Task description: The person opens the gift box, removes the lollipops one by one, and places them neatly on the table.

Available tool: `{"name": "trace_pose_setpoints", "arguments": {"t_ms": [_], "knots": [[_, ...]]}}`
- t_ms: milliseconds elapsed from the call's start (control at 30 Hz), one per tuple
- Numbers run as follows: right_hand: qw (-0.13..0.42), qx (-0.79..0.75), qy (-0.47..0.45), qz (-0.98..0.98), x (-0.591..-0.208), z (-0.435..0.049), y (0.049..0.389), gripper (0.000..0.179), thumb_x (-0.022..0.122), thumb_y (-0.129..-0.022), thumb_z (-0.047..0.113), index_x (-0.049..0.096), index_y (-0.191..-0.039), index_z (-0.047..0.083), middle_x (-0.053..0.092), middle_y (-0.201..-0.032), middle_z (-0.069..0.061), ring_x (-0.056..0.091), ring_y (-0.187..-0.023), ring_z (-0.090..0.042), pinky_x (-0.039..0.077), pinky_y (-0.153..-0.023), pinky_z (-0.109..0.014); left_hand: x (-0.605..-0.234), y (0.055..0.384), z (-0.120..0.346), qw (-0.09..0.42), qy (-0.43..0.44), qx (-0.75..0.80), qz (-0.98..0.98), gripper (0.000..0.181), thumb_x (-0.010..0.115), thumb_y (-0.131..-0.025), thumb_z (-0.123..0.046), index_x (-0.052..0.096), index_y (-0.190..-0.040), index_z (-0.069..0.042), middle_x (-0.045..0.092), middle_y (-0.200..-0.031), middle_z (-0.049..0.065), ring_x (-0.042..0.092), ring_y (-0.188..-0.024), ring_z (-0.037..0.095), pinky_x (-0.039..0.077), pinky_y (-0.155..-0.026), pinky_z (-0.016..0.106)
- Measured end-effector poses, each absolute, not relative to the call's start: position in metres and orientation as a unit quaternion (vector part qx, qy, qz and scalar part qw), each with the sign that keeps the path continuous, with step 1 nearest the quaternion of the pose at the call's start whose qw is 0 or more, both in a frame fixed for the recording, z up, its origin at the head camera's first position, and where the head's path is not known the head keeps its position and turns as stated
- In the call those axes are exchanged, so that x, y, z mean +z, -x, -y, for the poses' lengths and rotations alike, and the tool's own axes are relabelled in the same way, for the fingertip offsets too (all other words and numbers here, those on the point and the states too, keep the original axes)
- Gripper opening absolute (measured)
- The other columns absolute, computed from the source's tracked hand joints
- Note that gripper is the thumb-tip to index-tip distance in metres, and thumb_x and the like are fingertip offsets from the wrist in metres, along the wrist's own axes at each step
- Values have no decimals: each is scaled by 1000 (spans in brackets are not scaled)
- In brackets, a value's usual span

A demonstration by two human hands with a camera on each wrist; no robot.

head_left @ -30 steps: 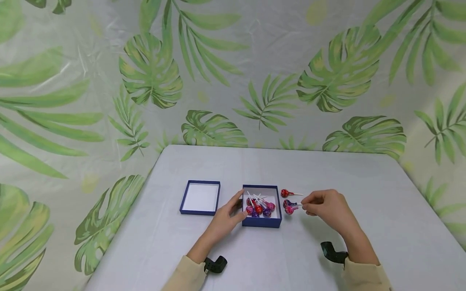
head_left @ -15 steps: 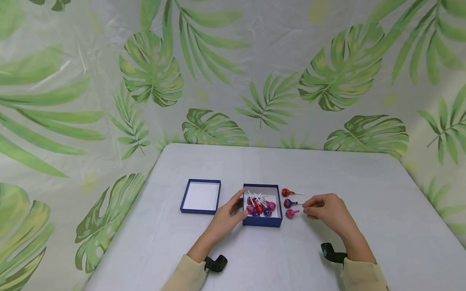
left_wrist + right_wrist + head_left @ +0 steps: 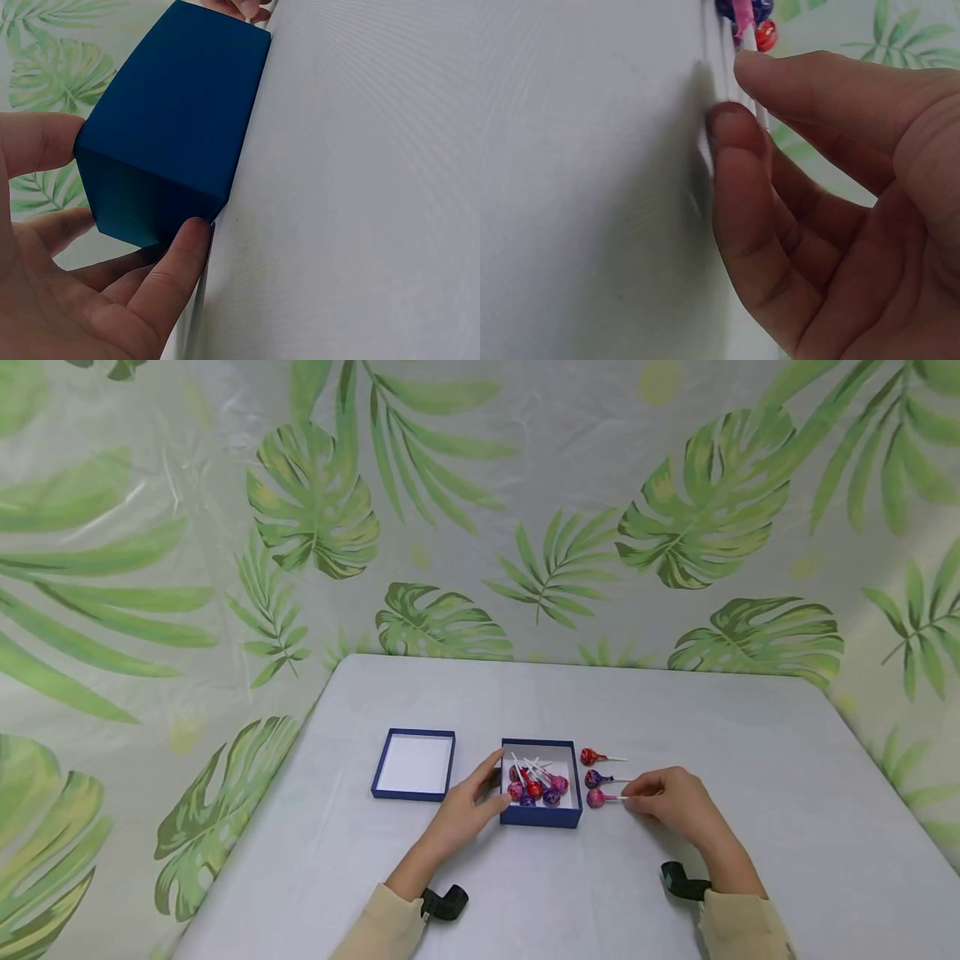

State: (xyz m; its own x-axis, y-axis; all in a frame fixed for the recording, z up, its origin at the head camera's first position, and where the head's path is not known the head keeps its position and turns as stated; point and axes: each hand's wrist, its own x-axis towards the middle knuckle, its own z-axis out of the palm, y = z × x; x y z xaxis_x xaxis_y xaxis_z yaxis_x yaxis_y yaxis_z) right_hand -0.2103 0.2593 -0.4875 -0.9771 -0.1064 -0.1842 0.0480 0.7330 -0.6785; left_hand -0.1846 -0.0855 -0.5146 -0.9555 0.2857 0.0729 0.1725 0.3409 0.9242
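In the head view my left hand [image 3: 467, 810] holds the left side of an open dark-blue box [image 3: 540, 817]; the left wrist view shows its thumb and fingers bent about the box wall [image 3: 172, 97]. Several wrapped lollipops [image 3: 533, 789] lie inside with white sticks pointing up. My right hand [image 3: 673, 802] pinches the stick end of a pink lollipop [image 3: 596, 797], which lies on the table right of the box. Beyond it lie a purple lollipop [image 3: 593, 778] and a red lollipop [image 3: 588, 757], sticks pointing right. In the right wrist view the fingers partly hide the stick.
A blue-edged box lid [image 3: 414, 765] with a white inside lies left of the box. Everything stands on a white-covered table [image 3: 480, 697]. Behind it hangs a leaf-patterned sheet [image 3: 555, 485].
My right hand has moved the pink lollipop toward me, away from the purple one, and lowered it to the table in line with the other two. The left hand stays on the box.
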Motion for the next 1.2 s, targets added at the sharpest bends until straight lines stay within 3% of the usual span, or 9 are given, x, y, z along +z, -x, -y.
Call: {"name": "trace_pose_setpoints", "arguments": {"t_ms": [333,1200], "knots": [[94,-341,23,-935,-497,-261,214,5,78,-89,16,79,-94,16,68,-85,-2,55,-85,-24,48,-68,-31,-515,185,86,52,-138,553,-820,68,63,-100,-28,30,-160,-30,39,-157,12,42,-141,29,37,-113,42],[92,-334,27,-938,-500,-264,214,6,77,-89,19,79,-95,17,67,-86,0,55,-86,-23,48,-71,-33,-513,184,85,53,-131,544,-827,69,63,-99,-26,30,-160,-31,41,-156,13,43,-140,29,37,-113,41]]}}
